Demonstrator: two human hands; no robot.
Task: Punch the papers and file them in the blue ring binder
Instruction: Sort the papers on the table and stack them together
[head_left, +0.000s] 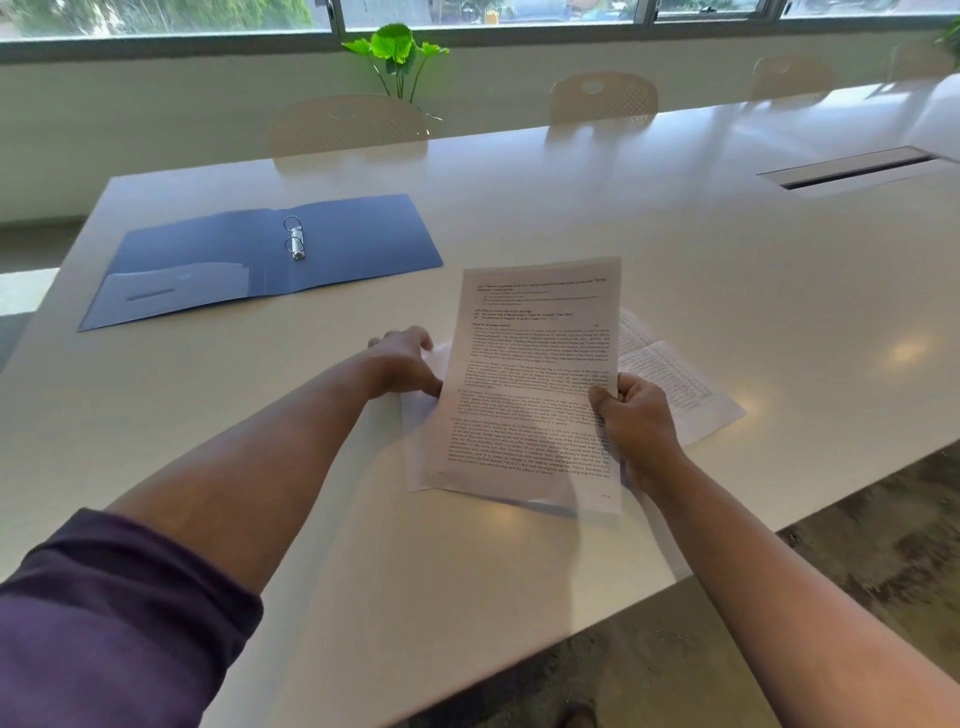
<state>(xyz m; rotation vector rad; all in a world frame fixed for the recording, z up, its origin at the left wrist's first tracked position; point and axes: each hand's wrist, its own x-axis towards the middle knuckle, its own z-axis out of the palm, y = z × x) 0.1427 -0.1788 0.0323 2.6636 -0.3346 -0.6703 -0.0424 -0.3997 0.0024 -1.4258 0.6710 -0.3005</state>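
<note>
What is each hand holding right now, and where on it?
The right hand grips the printed sheet at its right edge, thumb on top. The left hand rests on the papers beneath, at their left edge.

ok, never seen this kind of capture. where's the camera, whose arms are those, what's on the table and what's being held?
There is no robot here. It is one picture from a wide-angle camera worn on a person's head, looking forward and down, so the two arms coming in from the bottom are the wearer's own.

The right hand grips a printed sheet by its right edge and holds it raised over the white table. The left hand touches the left side of the loose papers that lie on the table beneath that sheet; its grip is partly hidden.

Further back on the left lies the blue ring binder, opened flat with its metal rings showing. No hole punch is visible in this view. Behind the table stand pale chairs and a green plant by the window.
</note>
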